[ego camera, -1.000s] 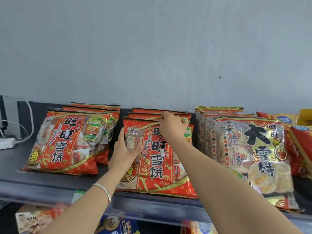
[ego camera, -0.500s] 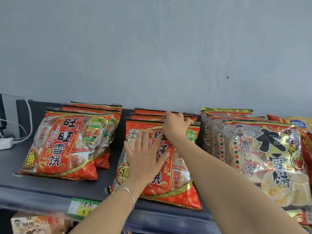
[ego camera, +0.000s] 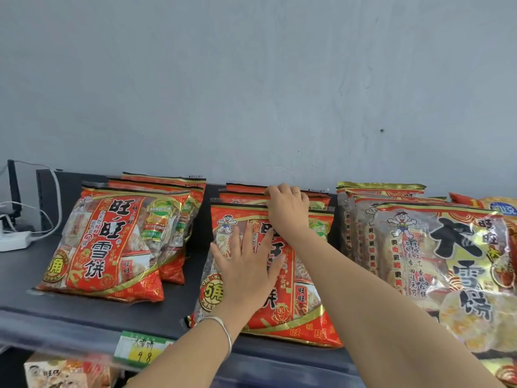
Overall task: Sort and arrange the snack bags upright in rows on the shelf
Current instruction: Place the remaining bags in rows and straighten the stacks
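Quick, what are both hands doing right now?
Left hand: open, flat against the front red snack bag.
Right hand: closed, pinching that bag's top edge.

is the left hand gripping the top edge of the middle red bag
No, the left hand lies flat, fingers spread, on the front of the middle red snack bag.

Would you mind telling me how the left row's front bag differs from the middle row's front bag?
The left front bag is untouched; the middle front bag has the left hand flat on its face and the right hand gripping its top edge. The left one sits further back on the shelf; the middle one is nearer the front edge. Both are the same red design, leaning back.
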Motion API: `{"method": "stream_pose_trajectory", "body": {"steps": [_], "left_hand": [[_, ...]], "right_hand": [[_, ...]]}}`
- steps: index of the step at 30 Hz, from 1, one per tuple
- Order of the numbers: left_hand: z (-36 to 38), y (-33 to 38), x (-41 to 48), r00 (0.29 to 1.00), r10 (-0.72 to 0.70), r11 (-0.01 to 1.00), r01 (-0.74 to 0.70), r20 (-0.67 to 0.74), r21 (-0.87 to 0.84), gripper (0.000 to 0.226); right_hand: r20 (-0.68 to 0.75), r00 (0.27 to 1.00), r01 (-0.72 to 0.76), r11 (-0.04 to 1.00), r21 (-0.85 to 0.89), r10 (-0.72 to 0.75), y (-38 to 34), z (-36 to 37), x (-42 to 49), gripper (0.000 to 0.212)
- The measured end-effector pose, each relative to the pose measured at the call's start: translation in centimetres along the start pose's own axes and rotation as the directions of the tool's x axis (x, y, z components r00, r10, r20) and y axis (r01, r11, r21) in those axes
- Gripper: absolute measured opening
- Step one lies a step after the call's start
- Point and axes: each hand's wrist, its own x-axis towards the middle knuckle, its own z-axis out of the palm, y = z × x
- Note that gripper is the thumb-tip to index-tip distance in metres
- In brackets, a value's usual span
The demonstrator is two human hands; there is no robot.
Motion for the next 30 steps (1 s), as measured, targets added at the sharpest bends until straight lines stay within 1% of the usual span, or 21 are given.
{"method": "stream_pose_trajectory", "body": {"steps": [2,7,11,15,19,22,26,28,30], "left_hand": [[-0.7,-0.7,0.3,1.0,-0.001,0.999,0.001,-0.017,-0.034,0.07],[-3.0,-4.3,2.0,0.995,-0.021,0.997,0.014,-0.093,-0.079,0.049],[-4.7,-8.6,4.0,0.991,-0.013,0.999,0.007,-0.132,-0.048,0.049],[-6.2,-13.7,6.1,0.986,-0.059,0.997,0.051,-0.156,-0.053,0.048],[-6.8,-19.1,8.0,0.987,-0.082,0.994,0.071,-0.136,-0.081,0.047],[-7.0,-23.3,9.6,0.988,-0.068,0.992,0.052,-0.14,-0.116,0.045],[-7.0,-28.5,12.6,0.987,-0.051,0.99,0.03,-0.152,-0.136,0.04],[-6.9,-30.6,14.3,0.993,-0.031,0.989,0.015,-0.113,-0.144,0.04],[-6.5,-32.4,16.2,0.999,-0.015,0.989,0.009,-0.04,-0.15,0.04]], "right_hand": [[-0.005,0.999,0.047,0.999,0.027,-0.047,-0.4,-0.4,-0.5,0.035],[0.007,0.992,0.129,0.989,0.073,-0.13,-2.3,-1.3,-0.6,0.032],[0.003,0.98,0.199,0.973,0.118,-0.201,-5.2,-1.4,0.0,0.032],[0.068,0.965,0.238,0.956,0.169,-0.252,-9.1,-0.4,1.4,0.032],[0.119,0.951,0.261,0.947,0.187,-0.286,-13.4,1.5,3.3,0.034],[0.138,0.952,0.245,0.952,0.183,-0.272,-16.7,3.0,5.4,0.033],[0.164,0.967,0.174,0.975,0.138,-0.196,-20.3,5.2,8.5,0.032],[0.187,0.972,0.123,0.987,0.1,-0.14,-21.3,6.3,9.9,0.034],[0.212,0.975,0.055,0.996,0.07,-0.069,-21.9,7.2,11.4,0.038]]}}
